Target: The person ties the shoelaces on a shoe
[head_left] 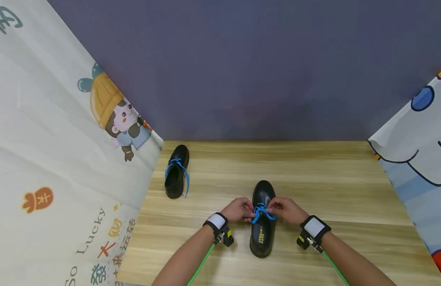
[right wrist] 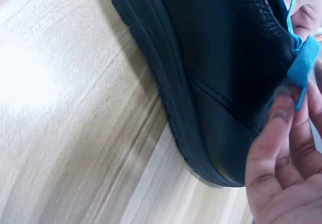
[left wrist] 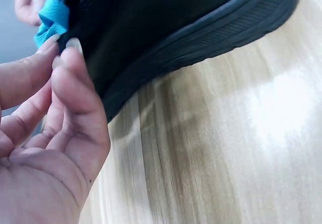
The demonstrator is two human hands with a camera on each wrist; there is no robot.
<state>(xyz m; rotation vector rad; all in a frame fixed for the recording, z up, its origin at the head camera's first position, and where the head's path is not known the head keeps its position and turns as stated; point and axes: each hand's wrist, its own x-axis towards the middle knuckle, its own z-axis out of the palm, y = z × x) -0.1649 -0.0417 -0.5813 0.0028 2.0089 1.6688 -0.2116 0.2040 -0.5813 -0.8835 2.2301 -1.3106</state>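
A black shoe (head_left: 262, 222) with a blue lace (head_left: 262, 211) stands on the wooden table (head_left: 331, 186), toe pointing away from me. My left hand (head_left: 238, 209) pinches the lace from the left and my right hand (head_left: 286, 209) pinches it from the right, both over the shoe's tongue. In the left wrist view my fingertips (left wrist: 63, 58) hold the blue lace (left wrist: 50, 17) against the black shoe (left wrist: 166, 27). In the right wrist view my fingers (right wrist: 282, 148) hold the blue lace (right wrist: 303, 68) beside the shoe's side (right wrist: 221, 68).
A second black shoe (head_left: 176, 171) with a loose blue lace sits at the table's far left. Printed cartoon cloths (head_left: 63, 159) hang along the left and right (head_left: 417, 159) sides. A dark wall stands behind the table.
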